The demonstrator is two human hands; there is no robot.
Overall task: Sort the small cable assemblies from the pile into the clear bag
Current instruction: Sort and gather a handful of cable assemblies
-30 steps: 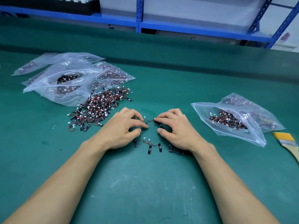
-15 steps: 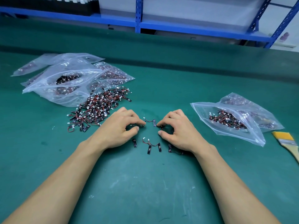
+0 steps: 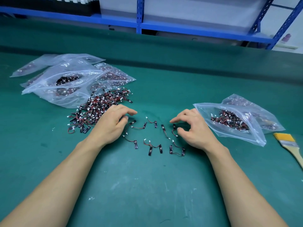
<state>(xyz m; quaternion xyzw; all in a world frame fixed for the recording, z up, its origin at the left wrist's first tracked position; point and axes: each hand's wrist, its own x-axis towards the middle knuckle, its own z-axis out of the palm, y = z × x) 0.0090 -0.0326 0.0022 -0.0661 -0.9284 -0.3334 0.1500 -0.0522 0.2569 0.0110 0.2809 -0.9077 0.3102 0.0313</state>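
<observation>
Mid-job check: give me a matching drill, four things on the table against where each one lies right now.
Things:
1. loose pile
2. open clear bag
3. brush
4. spread-out assemblies

Places:
A. just right of the right hand
B. left of and beyond the left hand
C. between both hands
D. far right edge of the view

Pairs: 1-B, 2-A, 3-D, 4-C
</observation>
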